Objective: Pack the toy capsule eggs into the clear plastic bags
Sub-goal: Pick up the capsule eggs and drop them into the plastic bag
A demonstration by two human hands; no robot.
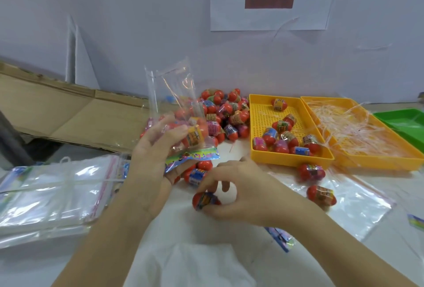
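My left hand [156, 151] grips a clear plastic bag [176, 107] upright by its lower part; the bag has a colourful printed strip at the bottom and holds a few red capsule eggs. My right hand [241, 192] pinches one red capsule egg [205, 200] with a printed wrapper band, low over the white table. A heap of red eggs [226, 114] lies behind the bag. More eggs sit in a yellow tray [257, 126]. Another egg [196, 175] lies just under the bag.
A stack of flat clear bags [52, 195] lies at the left. A second yellow tray [358, 135] holds shredded strips, with a green tray [403, 123] beyond. Two loose eggs [321, 195] rest on an empty bag at the right. Cardboard [57, 107] leans at back left.
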